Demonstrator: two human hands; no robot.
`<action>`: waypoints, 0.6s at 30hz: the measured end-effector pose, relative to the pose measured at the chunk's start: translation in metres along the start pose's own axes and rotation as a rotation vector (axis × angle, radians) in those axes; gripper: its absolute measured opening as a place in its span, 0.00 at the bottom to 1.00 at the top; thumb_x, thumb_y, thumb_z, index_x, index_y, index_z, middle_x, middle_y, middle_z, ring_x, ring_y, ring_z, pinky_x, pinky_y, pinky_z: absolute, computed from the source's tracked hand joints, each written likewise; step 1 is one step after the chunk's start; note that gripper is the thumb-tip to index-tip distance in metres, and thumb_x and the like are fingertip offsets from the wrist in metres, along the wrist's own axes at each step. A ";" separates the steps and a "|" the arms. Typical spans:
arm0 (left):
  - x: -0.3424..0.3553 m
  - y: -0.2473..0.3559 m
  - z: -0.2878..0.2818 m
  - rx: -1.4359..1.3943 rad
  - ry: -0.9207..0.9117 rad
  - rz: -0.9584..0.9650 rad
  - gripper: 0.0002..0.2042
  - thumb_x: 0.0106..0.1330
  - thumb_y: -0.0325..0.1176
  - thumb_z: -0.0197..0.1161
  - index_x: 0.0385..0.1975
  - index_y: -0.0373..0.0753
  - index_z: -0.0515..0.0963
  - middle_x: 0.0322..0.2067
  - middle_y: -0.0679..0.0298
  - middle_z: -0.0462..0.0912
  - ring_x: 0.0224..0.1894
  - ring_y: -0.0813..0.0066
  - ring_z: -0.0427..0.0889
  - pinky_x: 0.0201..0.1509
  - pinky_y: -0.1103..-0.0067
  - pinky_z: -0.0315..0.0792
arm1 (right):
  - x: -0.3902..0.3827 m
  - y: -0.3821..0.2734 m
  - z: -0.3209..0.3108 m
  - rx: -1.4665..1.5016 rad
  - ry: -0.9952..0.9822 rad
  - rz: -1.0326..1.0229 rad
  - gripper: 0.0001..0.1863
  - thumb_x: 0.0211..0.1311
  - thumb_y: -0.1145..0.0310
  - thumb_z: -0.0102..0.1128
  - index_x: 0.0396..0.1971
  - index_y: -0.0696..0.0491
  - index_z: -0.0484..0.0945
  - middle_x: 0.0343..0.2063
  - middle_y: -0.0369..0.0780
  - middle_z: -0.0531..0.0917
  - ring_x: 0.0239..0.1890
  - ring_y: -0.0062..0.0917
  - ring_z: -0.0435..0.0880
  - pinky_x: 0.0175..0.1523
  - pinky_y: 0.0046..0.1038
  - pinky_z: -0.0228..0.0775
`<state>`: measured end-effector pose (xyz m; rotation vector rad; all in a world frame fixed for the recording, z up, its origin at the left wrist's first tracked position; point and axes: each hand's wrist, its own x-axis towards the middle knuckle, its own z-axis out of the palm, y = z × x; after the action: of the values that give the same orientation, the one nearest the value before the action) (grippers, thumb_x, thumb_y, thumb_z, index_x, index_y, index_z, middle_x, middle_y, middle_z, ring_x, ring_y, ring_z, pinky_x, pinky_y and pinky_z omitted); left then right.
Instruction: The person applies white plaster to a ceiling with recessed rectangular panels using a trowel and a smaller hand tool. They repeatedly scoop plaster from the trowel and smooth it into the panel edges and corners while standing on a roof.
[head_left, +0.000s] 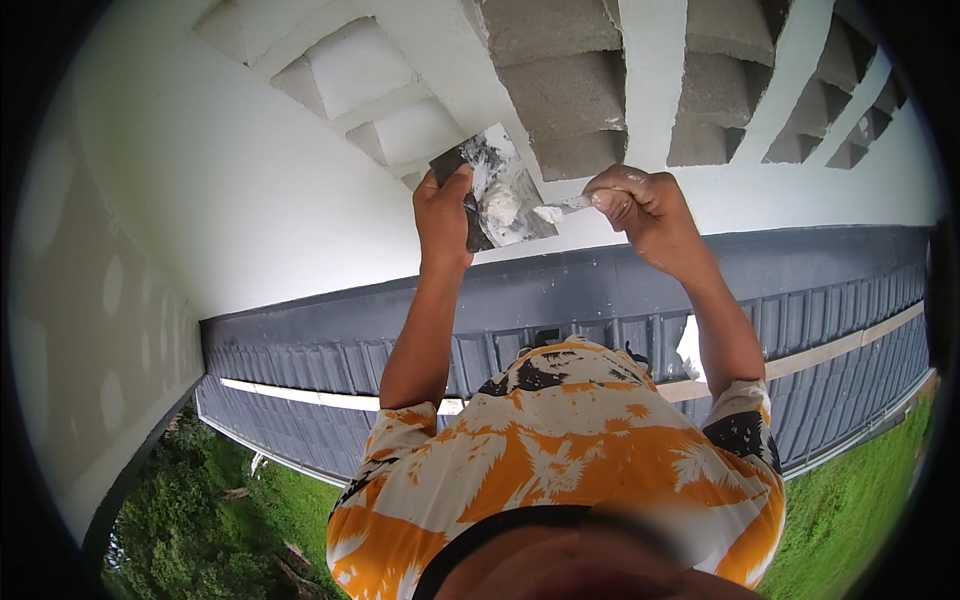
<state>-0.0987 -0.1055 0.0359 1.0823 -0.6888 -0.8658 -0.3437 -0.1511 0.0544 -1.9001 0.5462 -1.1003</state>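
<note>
My left hand [443,222] grips a flat rectangular plate [512,158] by its dark edge, thumb on top. White paste is smeared over the plate, with a thick lump of paste [500,205] near its middle. Closed round a small putty knife [572,206] is my right hand [652,215], just right of the plate. White paste coats the knife's tip, which is close to the plate's right edge; whether they touch I cannot tell. Dried white smears mark my right fingers. Both hands are in front of a white wall [310,220], below its recessed blocks.
Rows of grey recessed blocks [565,95] run along the wall's upper right; others [365,65] at upper left are white. A dark ribbed roof [350,355] lies below, crossed by a wooden batten [835,348]. A patched side wall [100,310] stands left. Grass [850,500] lies beyond the roof edge.
</note>
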 end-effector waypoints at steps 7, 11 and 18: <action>-0.012 -0.010 0.010 -0.311 0.077 0.183 0.10 0.70 0.28 0.57 0.47 0.31 0.74 0.41 0.61 0.82 0.39 0.76 0.82 0.44 0.77 0.78 | -0.010 0.023 0.015 0.860 0.135 0.799 0.10 0.70 0.65 0.55 0.34 0.57 0.73 0.11 0.32 0.68 0.08 0.11 0.59 0.11 0.16 0.48; -0.017 -0.023 -0.016 -0.430 0.031 0.038 0.14 0.69 0.28 0.57 0.51 0.29 0.73 0.45 0.57 0.82 0.43 0.69 0.84 0.47 0.74 0.80 | -0.005 0.042 0.023 0.983 0.362 0.678 0.11 0.71 0.65 0.54 0.36 0.58 0.74 0.14 0.34 0.71 0.09 0.14 0.64 0.13 0.16 0.54; -0.045 -0.054 -0.078 -0.396 0.178 -0.151 0.16 0.69 0.30 0.55 0.54 0.29 0.71 0.46 0.55 0.81 0.44 0.62 0.84 0.48 0.68 0.80 | 0.040 0.034 0.021 0.276 0.475 0.099 0.13 0.71 0.66 0.54 0.47 0.57 0.80 0.26 0.37 0.81 0.20 0.18 0.77 0.25 0.21 0.69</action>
<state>-0.0701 -0.0428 -0.0440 0.8469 -0.2717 -0.9734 -0.3037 -0.1879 0.0403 -1.3617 0.6995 -1.4871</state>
